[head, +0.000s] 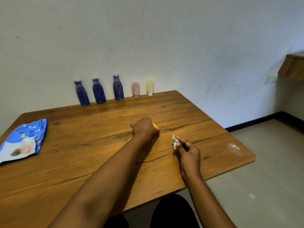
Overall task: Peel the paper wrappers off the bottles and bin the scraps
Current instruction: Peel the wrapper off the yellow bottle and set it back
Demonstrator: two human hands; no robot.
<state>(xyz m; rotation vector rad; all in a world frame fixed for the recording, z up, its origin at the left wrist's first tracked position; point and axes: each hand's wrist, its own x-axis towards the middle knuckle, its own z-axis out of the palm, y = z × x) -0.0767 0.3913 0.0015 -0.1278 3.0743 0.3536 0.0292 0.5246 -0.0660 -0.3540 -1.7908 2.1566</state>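
Note:
My left hand (144,128) lies over a yellow bottle (156,125) in the middle of the wooden table (82,162) and grips it; only a yellow edge shows past my knuckles. My right hand (187,153) hovers to its right and pinches a small white paper scrap (174,142) between its fingertips. Along the back edge by the wall stand three blue bottles (99,91), a pink bottle (136,89) and a pale yellow bottle (149,86).
A blue and white plastic bag (23,140) lies flat at the table's left edge. A white smear (233,147) marks the right corner. Bare floor lies to the right, with a wooden shelf (292,66) on the far wall. My knees show under the table's near edge.

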